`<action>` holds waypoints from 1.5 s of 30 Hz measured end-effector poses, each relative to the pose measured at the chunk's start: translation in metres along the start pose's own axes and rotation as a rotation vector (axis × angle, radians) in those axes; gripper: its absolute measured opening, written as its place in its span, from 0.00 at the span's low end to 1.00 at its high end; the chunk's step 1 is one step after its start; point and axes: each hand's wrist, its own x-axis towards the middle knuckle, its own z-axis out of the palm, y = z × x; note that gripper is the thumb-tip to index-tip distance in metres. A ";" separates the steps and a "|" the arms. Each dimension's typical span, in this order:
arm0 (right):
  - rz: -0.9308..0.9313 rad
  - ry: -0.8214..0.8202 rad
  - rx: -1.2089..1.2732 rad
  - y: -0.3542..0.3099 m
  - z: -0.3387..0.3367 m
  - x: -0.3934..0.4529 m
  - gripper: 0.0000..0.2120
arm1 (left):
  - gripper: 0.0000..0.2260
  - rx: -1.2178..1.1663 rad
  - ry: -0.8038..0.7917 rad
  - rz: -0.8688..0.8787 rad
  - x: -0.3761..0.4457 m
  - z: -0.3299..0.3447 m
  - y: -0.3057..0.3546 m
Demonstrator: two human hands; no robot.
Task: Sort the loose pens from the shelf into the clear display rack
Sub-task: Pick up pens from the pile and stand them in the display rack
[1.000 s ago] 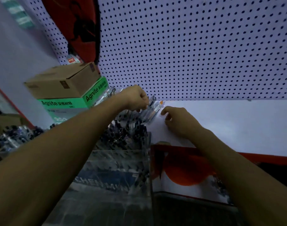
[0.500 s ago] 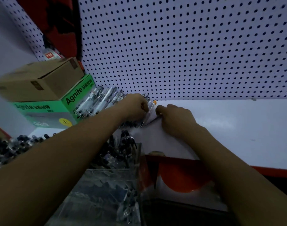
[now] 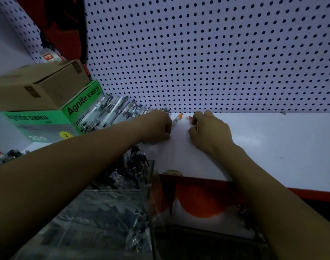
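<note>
**A:** While I'm standing right behind them, looking down over the head view: both arms reach onto the white shelf (image 3: 263,147) at the foot of the pegboard (image 3: 207,53). The left hand (image 3: 158,126) is curled into a fist at the right end of the loose pens (image 3: 111,113), which lie fanned in a row against the green Agnite box (image 3: 48,121). Looks like it's bunched round a few pens, with an orange-tipped pen (image 3: 177,118) poking out just past its knuckles.

**B:** And the other hand?

**A:** The right hand (image 3: 209,132) sits just beside the left, fingers curled tight, pinching a red-capped pen (image 3: 189,117) whose tip peeks out at the top. Hands are close but not touching, bare shelf between them.

**B:** Where's the rack?

**A:** The clear display rack (image 3: 108,212) is nearer us, below the left forearm, with dark pens (image 3: 136,164) already standing in its back compartment. A brown cardboard box (image 3: 38,87) is stacked on the green one.
</note>
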 end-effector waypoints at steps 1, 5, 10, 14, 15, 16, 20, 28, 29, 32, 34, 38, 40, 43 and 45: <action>0.016 -0.015 0.007 -0.001 -0.003 0.000 0.12 | 0.06 0.003 -0.005 0.001 0.000 0.000 0.001; 0.145 -0.089 -0.052 -0.006 -0.017 0.000 0.07 | 0.09 -0.061 0.004 -0.022 -0.004 0.003 0.002; 0.170 -0.179 -0.076 -0.009 -0.023 -0.002 0.04 | 0.17 -0.389 0.121 -0.159 -0.006 -0.011 0.009; 0.188 -0.240 0.222 -0.009 -0.017 -0.006 0.13 | 0.07 -0.701 0.144 -0.394 -0.012 -0.031 0.008; 0.189 -0.225 0.262 -0.008 -0.016 -0.008 0.16 | 0.02 -0.765 0.145 -0.438 -0.014 -0.036 0.007; 0.194 -0.207 0.285 -0.007 -0.018 -0.011 0.18 | 0.01 -0.833 0.156 -0.482 -0.016 -0.040 0.007; 0.259 -0.252 0.637 -0.011 -0.037 -0.023 0.20 | 0.03 -1.172 0.190 -0.575 -0.033 -0.059 0.015; 0.199 -0.242 1.090 -0.070 -0.091 -0.030 0.11 | 0.05 -1.564 0.351 -0.551 -0.097 -0.080 0.046; 0.185 -0.231 1.115 -0.078 -0.101 -0.033 0.10 | 0.06 -1.588 0.398 -0.546 -0.108 -0.083 0.047; 0.130 -0.237 1.146 -0.100 -0.126 -0.045 0.07 | 0.06 -1.586 0.534 -0.466 -0.143 -0.092 0.049; 0.093 -0.254 1.133 -0.113 -0.140 -0.059 0.05 | 0.07 -1.549 0.600 -0.400 -0.166 -0.098 0.053; 0.056 -0.310 1.105 -0.135 -0.150 -0.086 0.02 | 0.06 -1.441 0.610 -0.394 -0.212 -0.094 0.063; 0.060 -0.343 1.074 -0.144 -0.147 -0.098 0.07 | 0.09 -1.396 0.603 -0.400 -0.233 -0.081 0.065; 0.012 -0.328 1.005 -0.155 -0.137 -0.115 0.06 | 0.04 -1.357 0.633 -0.387 -0.256 -0.055 0.065; -0.035 -0.264 0.908 -0.156 -0.123 -0.126 0.05 | 0.05 -1.276 0.633 -0.369 -0.263 -0.034 0.063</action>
